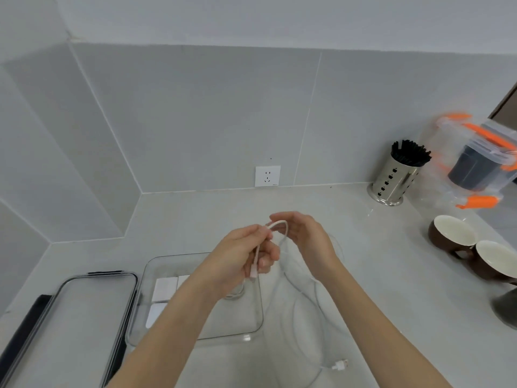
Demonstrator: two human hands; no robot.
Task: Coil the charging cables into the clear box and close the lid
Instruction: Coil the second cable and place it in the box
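Observation:
My left hand (246, 253) pinches a white charging cable (282, 233) near one end, and its small plug hangs down below the fingers. My right hand (305, 233) holds the loop of the same cable just to the right. The rest of the cable trails down over the counter to a USB plug (340, 365) at the front. The clear box (251, 312) stands open beneath my left forearm, with white charger blocks (165, 289) inside. Its clear lid (92, 317) with a dark rim lies flat to the left of the box.
A perforated steel holder (394, 177) with black straws stands at the back right. Beside it are clear containers with orange clips (475, 161). Two brown cups (453, 233) sit at the right edge. A wall socket (267, 175) is on the tiled back wall.

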